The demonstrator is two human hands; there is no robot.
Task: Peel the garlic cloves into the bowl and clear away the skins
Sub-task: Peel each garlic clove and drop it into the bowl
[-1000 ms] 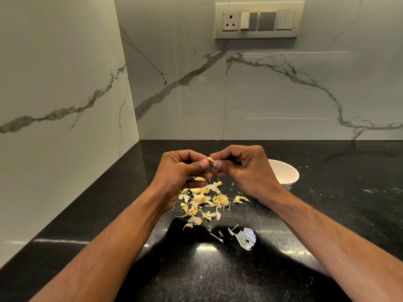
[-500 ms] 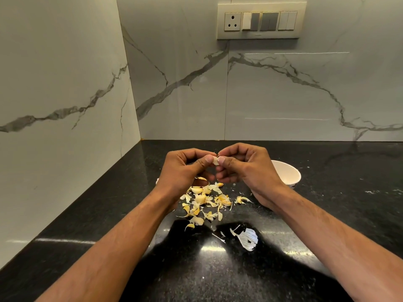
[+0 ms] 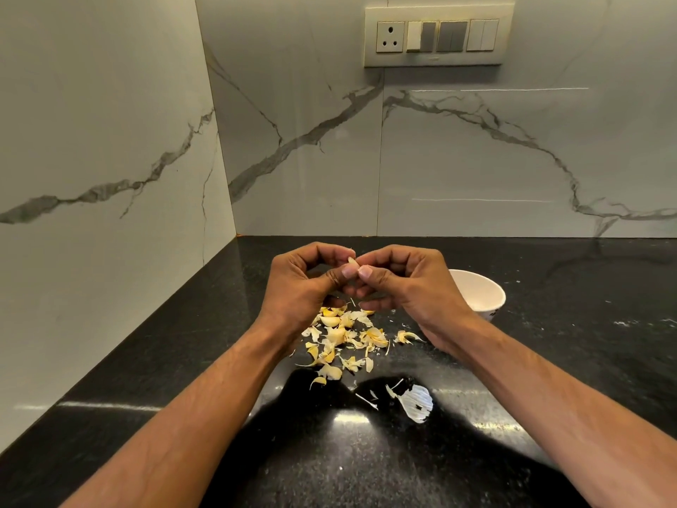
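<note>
A small pale garlic clove [image 3: 352,262] is pinched between the fingertips of my left hand [image 3: 304,284] and my right hand [image 3: 406,284], held above the black counter. Both thumbs press against it from below. Under my hands lies a scattered pile of yellowish garlic skins [image 3: 344,335]. A white bowl [image 3: 480,293] stands just right of my right hand, partly hidden by it; its inside is not visible.
A larger white papery skin [image 3: 415,401] and a few slivers lie nearer to me on the black counter [image 3: 549,361]. Marble walls close the corner at the left and back. A switch panel [image 3: 437,34] sits high on the back wall.
My hands have stayed together on the clove and shifted slightly, fingers working around it. The skin pile and bowl have not moved.
</note>
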